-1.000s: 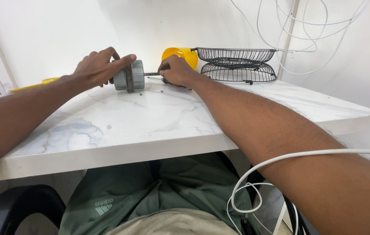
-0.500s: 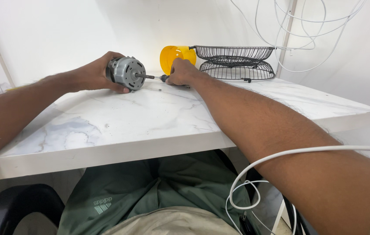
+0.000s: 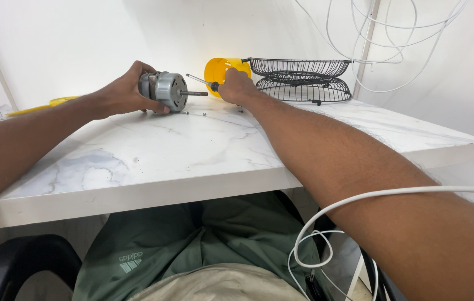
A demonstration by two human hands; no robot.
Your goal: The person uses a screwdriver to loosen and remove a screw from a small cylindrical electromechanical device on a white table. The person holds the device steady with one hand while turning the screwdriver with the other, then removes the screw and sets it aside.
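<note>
My left hand (image 3: pixel 124 91) grips a small grey metal electric motor (image 3: pixel 163 91), held on its side just above the white marble table (image 3: pixel 192 156), with its thin shaft pointing right. My right hand (image 3: pixel 236 88) holds a screwdriver (image 3: pixel 201 82) by its dark handle; the metal tip points up and left, just above the motor shaft. A few small screws (image 3: pixel 203 113) lie on the table under the shaft.
A yellow plastic housing (image 3: pixel 223 68) lies behind my right hand. Two black wire fan grilles (image 3: pixel 301 78) are stacked at the back right. White cables (image 3: pixel 393 33) hang on the wall; another cable (image 3: pixel 326 223) loops near my lap. A yellow part (image 3: pixel 42 106) lies far left.
The left hand has turned the motor so its face and shaft point right and lifted it slightly. The right hand has raised the screwdriver, so its tip now shows above the shaft.
</note>
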